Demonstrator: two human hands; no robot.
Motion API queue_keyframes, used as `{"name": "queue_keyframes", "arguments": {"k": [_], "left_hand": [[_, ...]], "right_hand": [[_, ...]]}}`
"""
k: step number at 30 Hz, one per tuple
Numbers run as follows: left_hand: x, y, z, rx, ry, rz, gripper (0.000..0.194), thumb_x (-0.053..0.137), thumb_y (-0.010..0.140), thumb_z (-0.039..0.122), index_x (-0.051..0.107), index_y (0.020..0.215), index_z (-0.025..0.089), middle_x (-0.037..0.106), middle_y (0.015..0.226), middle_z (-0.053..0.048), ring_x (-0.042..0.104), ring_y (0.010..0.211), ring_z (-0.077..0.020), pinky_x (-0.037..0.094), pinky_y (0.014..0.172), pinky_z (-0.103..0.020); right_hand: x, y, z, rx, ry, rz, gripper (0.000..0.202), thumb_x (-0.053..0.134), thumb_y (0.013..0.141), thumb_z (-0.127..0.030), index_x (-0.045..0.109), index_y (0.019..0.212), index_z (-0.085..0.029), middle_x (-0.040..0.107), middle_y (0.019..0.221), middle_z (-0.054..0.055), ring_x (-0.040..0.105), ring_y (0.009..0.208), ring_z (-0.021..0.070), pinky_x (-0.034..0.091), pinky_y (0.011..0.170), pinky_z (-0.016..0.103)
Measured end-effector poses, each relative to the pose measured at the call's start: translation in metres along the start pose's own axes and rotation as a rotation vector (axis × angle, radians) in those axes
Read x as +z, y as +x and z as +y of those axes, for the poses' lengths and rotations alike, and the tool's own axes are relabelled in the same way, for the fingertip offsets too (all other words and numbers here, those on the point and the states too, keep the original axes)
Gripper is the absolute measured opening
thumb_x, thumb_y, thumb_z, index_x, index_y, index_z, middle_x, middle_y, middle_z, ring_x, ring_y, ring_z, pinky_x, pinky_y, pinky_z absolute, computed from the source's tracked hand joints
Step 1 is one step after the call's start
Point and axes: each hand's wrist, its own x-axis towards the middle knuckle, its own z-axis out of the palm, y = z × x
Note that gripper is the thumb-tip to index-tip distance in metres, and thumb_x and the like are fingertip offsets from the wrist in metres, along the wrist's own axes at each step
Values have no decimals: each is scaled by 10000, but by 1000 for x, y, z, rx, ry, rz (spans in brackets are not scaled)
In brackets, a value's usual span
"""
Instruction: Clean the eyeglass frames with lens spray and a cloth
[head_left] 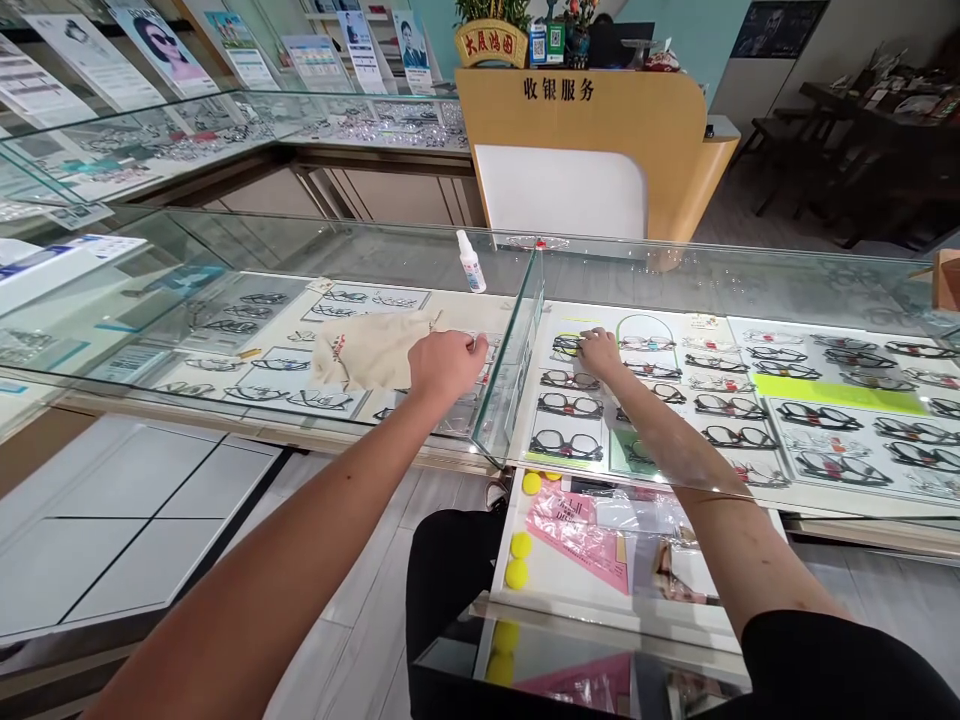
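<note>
My left hand [448, 366] is above the glass counter at the right end of a beige cloth pouch [367, 352]. Its fingers are curled; whatever they may hold is hidden. My right hand [600, 352] reaches under the glass into the right section of the display case. Its fingertips close at the side of a dark pair of eyeglasses [566, 345] in the back row. Below that pair, more black-framed eyeglasses [570, 405] lie in a column on a white tray. A white spray bottle [471, 265] stands on the glass behind my left hand.
An upright glass divider [517, 350] separates the two sections. Below the case, an open drawer [559, 610] holds pink packets and yellow round pieces. Further eyeglasses [821, 415] fill the right side. Beyond the case stands a wooden cashier desk [585, 120].
</note>
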Motion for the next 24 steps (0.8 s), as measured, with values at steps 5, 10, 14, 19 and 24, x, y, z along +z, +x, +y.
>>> {"name": "queue_keyframes", "arguments": {"k": [5,10,14,19,24], "left_hand": [[1,1,0,3,9,11,594,385,1076,546,747,743,213,789,860,-177,751,926,-370,408,721,-419],[1,2,0,0,8,11,590,389,1077,538,763,761,210,793,881,-185,754,950,-381,428,743,-425],[1,1,0,9,7,12,596,383,1081,533,766,763,205,798,886,-185,757,956,-381,431,749,-421],[0,1,0,7,3,2,600,379,1077,537,778,776,205,794,866,-183,760,929,-376,433,735,-411],[0,1,0,7,6,5,593,385,1074,537,763,755,210,785,835,-173,754,890,-370,403,693,-410]], "right_hand": [[5,-15,-9,-40,-21,18,467,450,1104,-273,853,1283,-117,577,1727,190,398,1609,412,346,1287,550],[12,-21,-13,-28,-31,21,399,532,1062,-252,847,1263,-113,578,1716,196,391,1606,420,328,1299,535],[11,-20,-13,36,-28,65,400,541,1059,-255,808,1300,-82,598,1665,248,439,1551,424,366,1263,534],[7,-16,-12,60,-15,79,358,538,1070,-258,815,1255,-127,623,1634,229,474,1522,403,402,1237,521],[6,-13,-12,74,-3,68,371,510,1085,-263,815,1262,-145,631,1620,220,484,1512,399,414,1228,522]]}}
